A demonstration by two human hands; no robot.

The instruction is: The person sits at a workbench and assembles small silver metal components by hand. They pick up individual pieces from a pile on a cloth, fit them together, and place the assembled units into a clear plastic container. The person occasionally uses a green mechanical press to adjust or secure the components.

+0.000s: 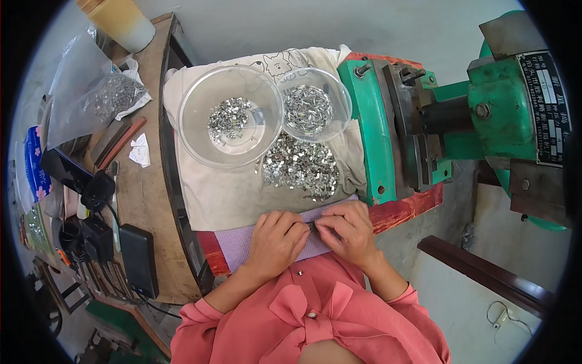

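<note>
My left hand point(276, 242) and my right hand point(350, 233) meet fingertip to fingertip over a purple textured mat point(235, 244) at the table's near edge. Both are closed in a pinch. A small dark piece point(313, 227) shows between the fingertips, too small and covered to name. Just beyond the hands lies a loose pile of small shiny metal pieces point(301, 167) on a beige cloth point(203, 197). Behind it stand a large clear plastic tub point(193, 142) with some flat metal bits and a smaller clear tub point(344, 112) holding many thin metal pieces.
A green press machine point(498, 109) with a green base point(377, 161) stands at the right. On the left, a wooden table point(142, 200) carries a plastic bag point(82, 91) of metal pieces, a black power bank point(138, 261), cables and tools. A yellowish container point(124, 27) stands at its far end.
</note>
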